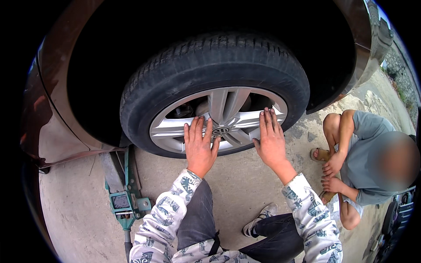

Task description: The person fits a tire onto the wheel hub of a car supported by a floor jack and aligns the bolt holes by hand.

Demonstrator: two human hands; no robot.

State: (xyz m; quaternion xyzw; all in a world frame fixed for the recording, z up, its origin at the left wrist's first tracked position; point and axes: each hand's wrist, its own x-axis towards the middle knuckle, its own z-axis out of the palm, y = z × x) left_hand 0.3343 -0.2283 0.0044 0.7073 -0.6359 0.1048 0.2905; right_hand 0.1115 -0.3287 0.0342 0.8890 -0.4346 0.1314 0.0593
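A car wheel with a black tyre (pixel 210 72) and a silver alloy rim (pixel 221 98) sits in the dark wheel arch in front of me. My left hand (pixel 200 142) lies on the spokes left of the round centre cap (pixel 222 131), its fingers stretched out. On the rim's right side, my right hand (pixel 270 142) rests with fingers extended and thumb apart. Neither hand grips anything. Parts of the lower spokes are hidden behind my hands.
A green floor jack (pixel 125 201) stands under the car body (pixel 66 127) at the left. At the right, a person in a grey shirt (pixel 368 131) squats on the concrete ground (pixel 166 175). Black cases (pixel 397 215) lie at the lower right edge.
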